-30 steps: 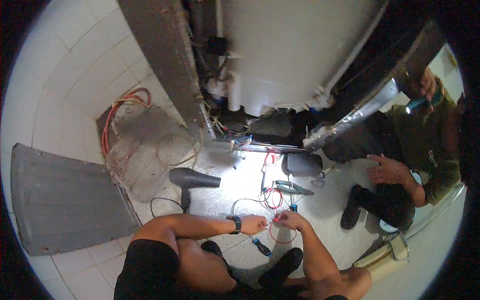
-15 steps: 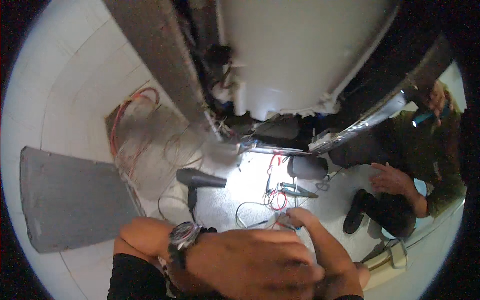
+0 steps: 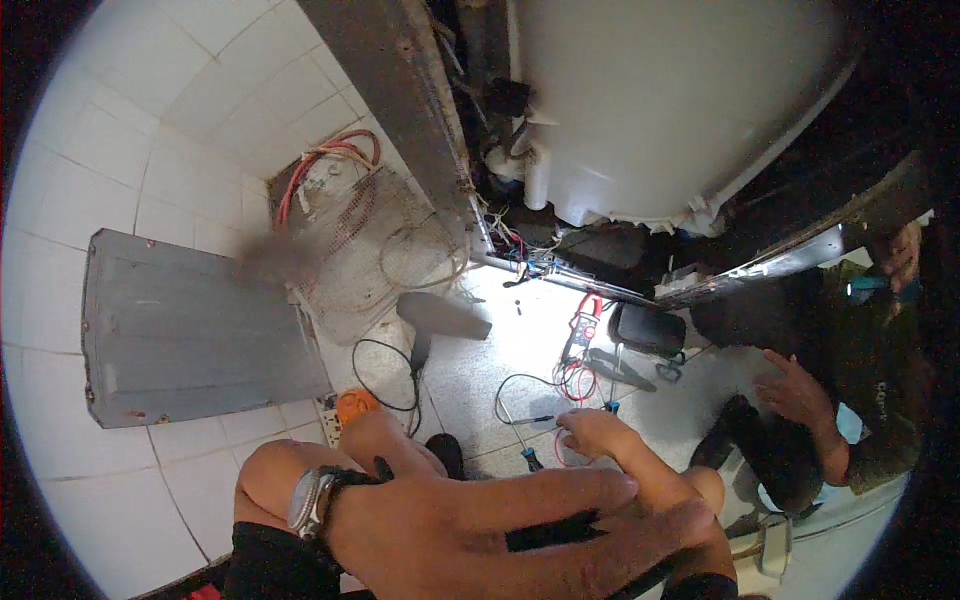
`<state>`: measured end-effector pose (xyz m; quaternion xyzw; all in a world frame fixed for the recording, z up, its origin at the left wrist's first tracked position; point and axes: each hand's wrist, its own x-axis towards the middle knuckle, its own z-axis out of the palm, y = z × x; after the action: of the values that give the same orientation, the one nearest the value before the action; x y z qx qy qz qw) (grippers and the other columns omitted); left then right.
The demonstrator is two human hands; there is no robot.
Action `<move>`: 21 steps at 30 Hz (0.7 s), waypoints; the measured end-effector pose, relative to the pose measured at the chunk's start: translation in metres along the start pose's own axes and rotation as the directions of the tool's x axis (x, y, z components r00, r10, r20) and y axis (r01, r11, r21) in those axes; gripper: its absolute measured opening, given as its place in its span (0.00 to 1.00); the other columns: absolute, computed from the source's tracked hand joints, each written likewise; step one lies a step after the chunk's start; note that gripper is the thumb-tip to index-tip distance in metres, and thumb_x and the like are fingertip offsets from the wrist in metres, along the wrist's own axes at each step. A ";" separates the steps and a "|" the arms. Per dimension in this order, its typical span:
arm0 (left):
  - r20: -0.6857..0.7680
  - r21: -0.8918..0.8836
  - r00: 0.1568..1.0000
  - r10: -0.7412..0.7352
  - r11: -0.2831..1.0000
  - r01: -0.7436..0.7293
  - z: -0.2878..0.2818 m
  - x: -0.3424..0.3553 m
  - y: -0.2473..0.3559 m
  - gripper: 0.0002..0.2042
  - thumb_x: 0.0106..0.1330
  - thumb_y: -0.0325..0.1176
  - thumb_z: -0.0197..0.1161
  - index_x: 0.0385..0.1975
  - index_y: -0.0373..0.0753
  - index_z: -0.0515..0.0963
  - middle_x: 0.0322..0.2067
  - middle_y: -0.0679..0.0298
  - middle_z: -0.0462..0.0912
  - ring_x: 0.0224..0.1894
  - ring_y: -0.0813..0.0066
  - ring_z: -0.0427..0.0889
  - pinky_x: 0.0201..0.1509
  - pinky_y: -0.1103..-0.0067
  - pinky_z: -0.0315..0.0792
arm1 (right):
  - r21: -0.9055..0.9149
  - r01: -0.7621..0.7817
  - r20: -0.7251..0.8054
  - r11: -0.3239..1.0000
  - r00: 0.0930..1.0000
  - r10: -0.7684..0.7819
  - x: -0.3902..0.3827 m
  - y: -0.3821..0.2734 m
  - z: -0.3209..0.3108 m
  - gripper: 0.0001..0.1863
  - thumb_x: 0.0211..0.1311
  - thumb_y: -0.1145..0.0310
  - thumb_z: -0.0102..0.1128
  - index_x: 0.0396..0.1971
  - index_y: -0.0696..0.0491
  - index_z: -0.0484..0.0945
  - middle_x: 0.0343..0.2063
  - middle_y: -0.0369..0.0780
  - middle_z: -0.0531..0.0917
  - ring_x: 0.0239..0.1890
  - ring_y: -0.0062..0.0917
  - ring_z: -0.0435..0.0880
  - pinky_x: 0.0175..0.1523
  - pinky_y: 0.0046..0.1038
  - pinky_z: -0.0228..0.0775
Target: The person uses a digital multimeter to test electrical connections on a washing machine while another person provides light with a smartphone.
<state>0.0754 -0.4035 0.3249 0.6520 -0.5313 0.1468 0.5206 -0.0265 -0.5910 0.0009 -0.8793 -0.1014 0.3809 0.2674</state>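
Note:
My left hand (image 3: 470,525), a watch on its wrist, hovers in the foreground with its fingers apart and nothing visible in them. Further off, my right hand (image 3: 597,437) is low over the floor with its fingers curled. What they hold, if anything, is hidden. Close to it lie a screwdriver (image 3: 531,459) with a blue handle, coiled red and black test leads (image 3: 577,380) and a grey hand tool (image 3: 622,369). Behind these are a red and dark clamp meter (image 3: 582,328) and a black case (image 3: 648,328). A grey hair dryer (image 3: 440,316) lies to the left.
Ahead stands an opened machine with a large whitish tub (image 3: 670,110) and loose wires (image 3: 515,240) along its lower edge. A grey metal panel (image 3: 200,330) and red hose (image 3: 300,180) are at left. At right a crouching co-worker (image 3: 870,370) holds a light (image 3: 865,287).
The view has shifted, so the machine and floor items sit further right. My left hand's fingers have spread apart. My right hand stays low near the test leads.

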 end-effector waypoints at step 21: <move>0.630 0.773 0.444 -0.637 0.569 -0.279 0.047 -0.031 -0.332 0.11 0.64 0.31 0.52 0.40 0.34 0.78 0.34 0.53 0.84 0.38 0.52 0.84 0.45 0.60 0.76 | 0.032 -0.121 0.038 0.992 0.992 0.119 -0.033 0.043 -0.066 0.16 0.56 0.63 0.59 0.40 0.57 0.82 0.42 0.49 0.85 0.45 0.45 0.84 0.49 0.43 0.76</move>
<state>0.3272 -0.4611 0.1084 0.8450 -0.5043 -0.0548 -0.1694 -0.0031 -0.6657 0.0351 -0.8722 -0.0466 0.4135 0.2572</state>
